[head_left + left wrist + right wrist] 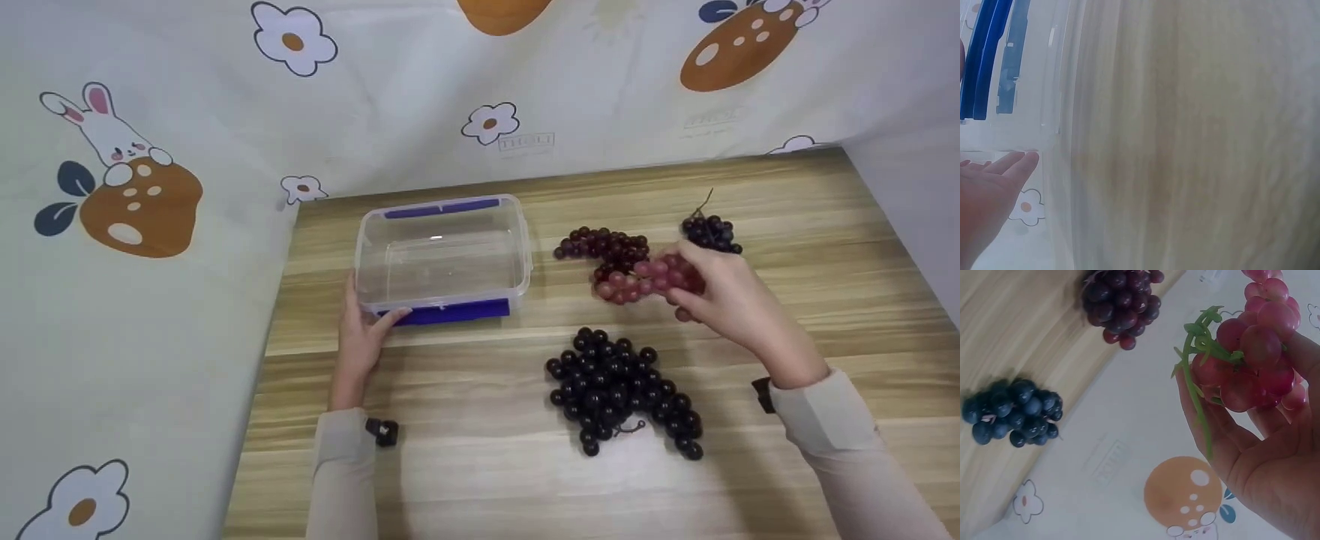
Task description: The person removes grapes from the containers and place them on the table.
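A clear plastic box (450,262) with blue side latches stands without a lid at the back left of the table. My left hand (360,330) holds its near left corner, thumb over the front blue latch (450,311) and fingers along the left wall; the left wrist view shows these fingers (1022,163) nearly straight. My right hand (720,292) grips a bunch of pinkish-red grapes (1258,354) with a curly green stem, raised above the table. In the head view this bunch overlaps a dark red bunch of grapes (600,244) lying behind it.
A big bunch of black grapes (607,382) lies at the front middle of the wood-grain table (480,465). Further back on the right is a small dark bunch (712,234) with a thin stem. A patterned sheet (405,97) rises behind the table and along its left side.
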{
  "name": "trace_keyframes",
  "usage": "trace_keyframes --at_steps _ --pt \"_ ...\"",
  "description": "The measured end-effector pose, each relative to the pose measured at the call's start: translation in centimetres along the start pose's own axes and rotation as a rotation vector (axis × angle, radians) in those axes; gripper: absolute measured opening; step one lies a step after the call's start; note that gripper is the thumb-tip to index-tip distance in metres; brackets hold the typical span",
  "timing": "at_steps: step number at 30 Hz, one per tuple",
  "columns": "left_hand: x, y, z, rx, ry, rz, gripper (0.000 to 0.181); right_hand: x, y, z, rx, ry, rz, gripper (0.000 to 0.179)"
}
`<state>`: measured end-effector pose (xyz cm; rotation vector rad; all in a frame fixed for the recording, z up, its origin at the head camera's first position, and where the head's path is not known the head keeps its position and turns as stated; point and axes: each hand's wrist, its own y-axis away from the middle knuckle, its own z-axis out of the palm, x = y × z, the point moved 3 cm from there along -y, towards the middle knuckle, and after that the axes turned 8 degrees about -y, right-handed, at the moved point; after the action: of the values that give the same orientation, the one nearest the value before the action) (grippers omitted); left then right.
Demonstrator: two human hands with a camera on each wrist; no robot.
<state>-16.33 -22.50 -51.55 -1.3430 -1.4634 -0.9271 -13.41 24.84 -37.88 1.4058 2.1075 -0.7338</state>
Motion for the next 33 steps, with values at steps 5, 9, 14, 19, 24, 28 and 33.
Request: trace_keyframes --at_steps 5,9,14,19,24,28,33 --pt "0.0 0.0 0.0 0.002 0.015 0.000 0.108 1.0 1.4 -0.5 0.008 -0.008 0.040 0.033" --pt "0.0 -0.1 0.1 0.001 0.065 0.020 0.107 1.8 2.5 -0.6 0.010 -0.035 0.059 0.035" --pt "0.1 -0.1 0.2 -0.002 0.101 0.038 0.107 2.8 3.8 -0.8 0.016 -0.036 0.093 0.038" --pt "0.1 0.0 0.2 -0.012 0.096 0.019 0.108 3.7 5.2 -0.9 0.030 0.002 0.122 0.039" --pt "0.1 -0.1 0.2 -0.009 0.103 0.017 0.108 4.6 6.2 -0.7 0.055 0.014 0.109 0.040" --pt "0.1 -0.2 0.3 -0.006 0.109 0.026 0.108 5.3 7.1 -0.5 0.059 -0.009 0.135 0.040" --pt "0.0 -0.2 0.3 -0.008 0.100 0.032 0.107 6.1 8.1 -0.4 0.056 0.010 0.160 0.040"
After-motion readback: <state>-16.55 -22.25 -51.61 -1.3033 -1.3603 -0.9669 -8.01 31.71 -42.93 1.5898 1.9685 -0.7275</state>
